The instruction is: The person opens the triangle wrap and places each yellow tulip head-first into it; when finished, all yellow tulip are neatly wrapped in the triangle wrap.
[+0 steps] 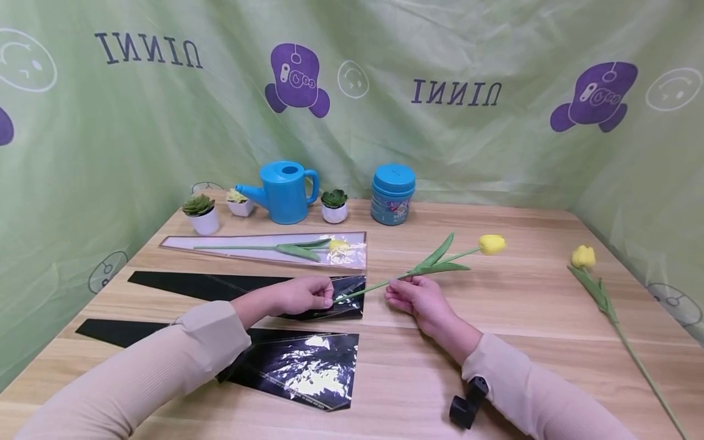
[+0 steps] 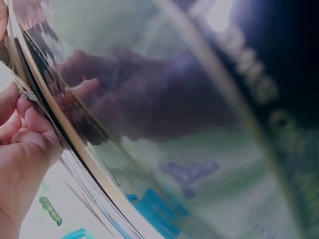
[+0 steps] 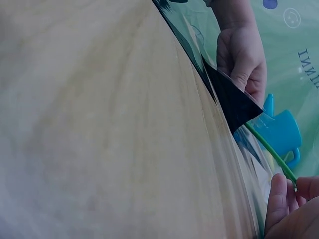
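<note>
Tulip (image 1: 423,268) is held over the desk (image 1: 528,318), stem (image 1: 363,292) end at the mouth of the middle sleeve (image 1: 220,286). Right grip (image 1: 420,299) pinches the stem below the leaves (image 1: 440,267); left grip (image 1: 305,294) pinches the sleeve near its opening. Judged from here, the flower should be light, its stem stiff; hold there, as leaves may bend. Bloom (image 1: 492,245) is yellow, leaves long and green.
</note>
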Demonstrator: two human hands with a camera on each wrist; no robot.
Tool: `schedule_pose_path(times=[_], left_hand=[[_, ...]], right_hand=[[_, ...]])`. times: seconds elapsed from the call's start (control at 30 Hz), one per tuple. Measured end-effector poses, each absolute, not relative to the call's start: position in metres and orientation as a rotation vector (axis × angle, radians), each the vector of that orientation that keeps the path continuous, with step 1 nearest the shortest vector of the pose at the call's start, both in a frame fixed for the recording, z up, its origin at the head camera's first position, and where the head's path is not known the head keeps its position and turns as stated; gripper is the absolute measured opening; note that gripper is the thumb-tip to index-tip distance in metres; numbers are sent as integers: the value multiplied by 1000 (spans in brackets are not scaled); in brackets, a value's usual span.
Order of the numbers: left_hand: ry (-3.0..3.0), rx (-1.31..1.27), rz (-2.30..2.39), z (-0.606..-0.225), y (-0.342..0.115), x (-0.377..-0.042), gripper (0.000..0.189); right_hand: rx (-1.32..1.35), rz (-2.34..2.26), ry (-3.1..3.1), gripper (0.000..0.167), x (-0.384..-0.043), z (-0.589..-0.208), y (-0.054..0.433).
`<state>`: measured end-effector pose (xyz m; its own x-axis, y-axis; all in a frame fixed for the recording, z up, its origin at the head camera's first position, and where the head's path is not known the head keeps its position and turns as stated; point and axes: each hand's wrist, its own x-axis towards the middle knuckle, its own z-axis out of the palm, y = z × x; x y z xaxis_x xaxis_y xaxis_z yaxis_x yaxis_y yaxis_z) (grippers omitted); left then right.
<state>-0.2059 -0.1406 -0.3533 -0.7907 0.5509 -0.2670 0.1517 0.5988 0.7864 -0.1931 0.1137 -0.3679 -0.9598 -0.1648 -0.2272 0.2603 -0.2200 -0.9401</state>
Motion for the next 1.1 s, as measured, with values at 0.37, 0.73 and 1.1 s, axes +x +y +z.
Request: schedule_pose_path(times=[0.37,0.73,1.1], left_hand=[[2335,567,1098,-352,-139,-205,9],[2315,606,1109,-352,-141,-206,10],[2360,570,1054,-352,-140,-205,9]], right_hand=[[62,-2159,1829,30,-187,-368,114],[-6,-2065,1825,36,-184,-369,115],[-112,-1997,1850,39,-193,-357,137]])
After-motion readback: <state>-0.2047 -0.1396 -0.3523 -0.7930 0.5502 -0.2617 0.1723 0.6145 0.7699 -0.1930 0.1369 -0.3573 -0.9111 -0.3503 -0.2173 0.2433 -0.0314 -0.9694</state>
